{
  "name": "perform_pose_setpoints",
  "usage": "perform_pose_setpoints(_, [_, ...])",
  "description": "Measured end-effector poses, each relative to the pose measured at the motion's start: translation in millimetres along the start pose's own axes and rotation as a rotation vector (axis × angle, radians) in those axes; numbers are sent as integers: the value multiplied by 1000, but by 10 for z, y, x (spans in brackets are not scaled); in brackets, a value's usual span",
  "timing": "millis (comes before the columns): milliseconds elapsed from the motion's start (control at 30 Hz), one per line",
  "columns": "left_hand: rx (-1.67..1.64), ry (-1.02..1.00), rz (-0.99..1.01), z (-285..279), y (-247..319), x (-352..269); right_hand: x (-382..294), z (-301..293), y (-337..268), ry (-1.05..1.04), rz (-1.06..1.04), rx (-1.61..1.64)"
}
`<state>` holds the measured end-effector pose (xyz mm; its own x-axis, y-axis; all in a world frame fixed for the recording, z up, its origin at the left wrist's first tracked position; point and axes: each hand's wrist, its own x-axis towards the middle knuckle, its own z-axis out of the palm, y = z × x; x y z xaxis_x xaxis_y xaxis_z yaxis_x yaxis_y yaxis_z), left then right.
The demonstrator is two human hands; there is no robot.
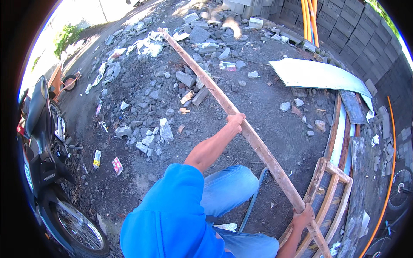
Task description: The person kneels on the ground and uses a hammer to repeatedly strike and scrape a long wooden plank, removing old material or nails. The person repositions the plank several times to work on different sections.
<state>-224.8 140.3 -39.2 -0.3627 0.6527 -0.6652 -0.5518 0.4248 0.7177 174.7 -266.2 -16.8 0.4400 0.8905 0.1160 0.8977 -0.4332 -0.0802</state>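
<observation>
A long, rough wooden beam [222, 100] runs slantwise across the view, from the rubble at upper left to the lower right edge. My left hand [236, 122] is closed around it near its middle. Lower down, my right hand [303, 216] grips the same beam towards its near end. Beneath the beam, beside my bent knee in blue jeans [229, 190], a blue-grey metal bar or tube [253, 200] with a bent top shows. The near part of the beam passes over a wooden frame [335, 183] on the ground.
Broken concrete [166, 130] and other rubble litter the dark soil. A motorcycle [48, 154] stands at left, with an orange wheelbarrow [58, 80] beyond. To the right lie a white sheet [319, 74] and planks [356, 174]. Stacked concrete blocks [355, 29] rise behind.
</observation>
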Motion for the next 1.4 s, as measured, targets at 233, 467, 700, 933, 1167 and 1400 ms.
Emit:
perform_pose_setpoints(233, [-64, -225, 109, -25, 238, -556, -30, -185, 198, 125, 0, -27])
perform_pose_setpoints(467, [-474, -438, -48, -287, 75, -443, -441, -368, -31, 187, -13, -108])
perform_pose_setpoints(700, [-590, -745, -15, -34, 334, -630, -467, -535, -79, 229, -17, -126])
perform_pose_setpoints(933, [-514, -773, -105, 208, 249, -1380, -285, -938, 720, -163, 5, 194])
perform_pose_setpoints(1167, [101, -793, -227, -73, -381, -1430, -337, -764, 1576, -97, 223, 27])
perform_pose_setpoints(1400, [342, -771, -374, -317, -1232, -1265, -1122, -655, 748, 339, 614, 716])
